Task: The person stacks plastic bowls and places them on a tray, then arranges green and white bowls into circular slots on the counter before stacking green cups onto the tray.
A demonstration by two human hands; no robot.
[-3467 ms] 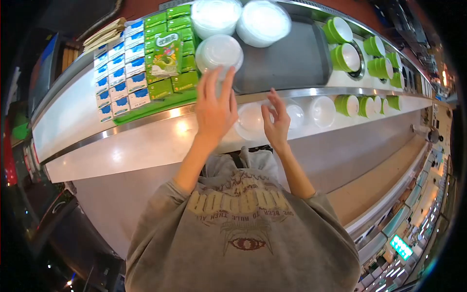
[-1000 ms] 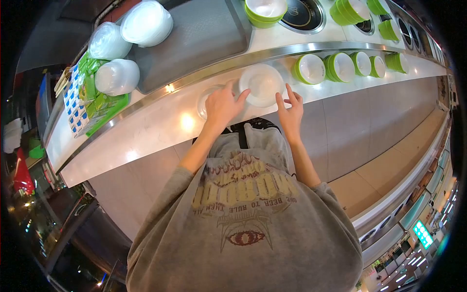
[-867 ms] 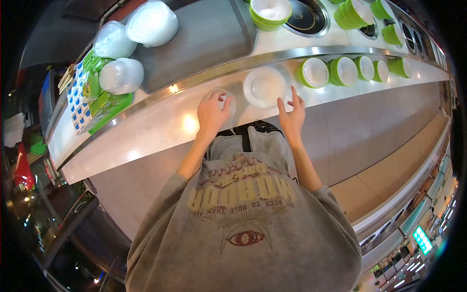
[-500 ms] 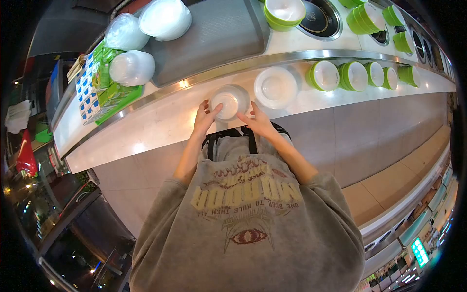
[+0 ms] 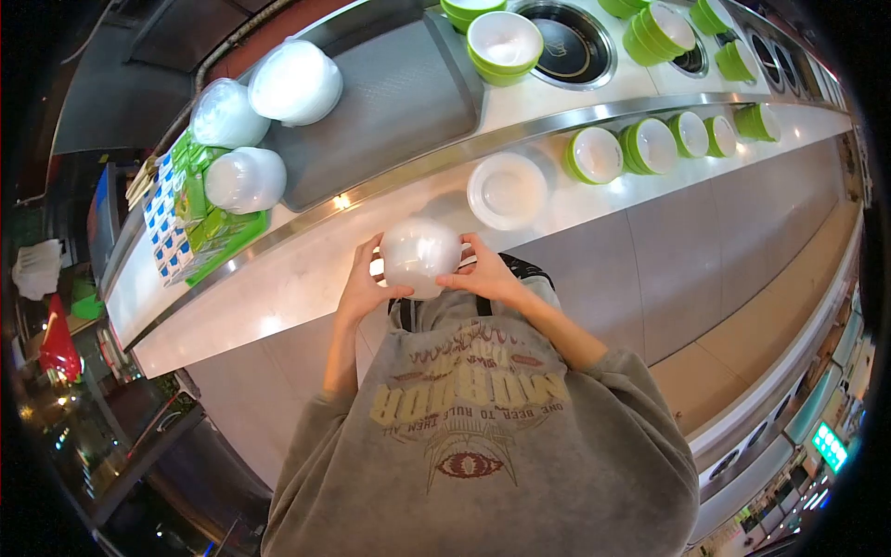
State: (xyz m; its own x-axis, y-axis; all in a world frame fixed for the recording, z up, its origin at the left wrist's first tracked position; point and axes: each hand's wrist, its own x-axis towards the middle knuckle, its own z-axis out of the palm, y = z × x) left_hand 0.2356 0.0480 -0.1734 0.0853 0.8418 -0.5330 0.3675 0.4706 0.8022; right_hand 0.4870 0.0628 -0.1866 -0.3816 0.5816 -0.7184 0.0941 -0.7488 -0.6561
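Fingers [image 5: 371,249] of the left hand [image 5: 360,290] and fingers [image 5: 467,244] of the right hand [image 5: 484,275] curl round opposite sides of a translucent plastic bowl [image 5: 420,257], clamped on it. The bowl is held off the surface between the two palms, over the near edge of a pale counter [image 5: 297,278] and just in front of the person's grey sweatshirt [image 5: 473,436].

Just beyond the right fingertips an empty white bowl [image 5: 508,190] sits on the counter. Further out to the right of it runs a row of green bowls with white insides [image 5: 650,146].

Beyond the left fingertips, past a steel rail, lies a grey tray [image 5: 380,97]. To its left are stacks of plastic-wrapped white bowls [image 5: 246,179] – one of them on a green tray of small drink cartons [image 5: 200,227].

Farthest from the fingers, a green bowl [image 5: 504,42] stands beside a round black hob [image 5: 575,42].
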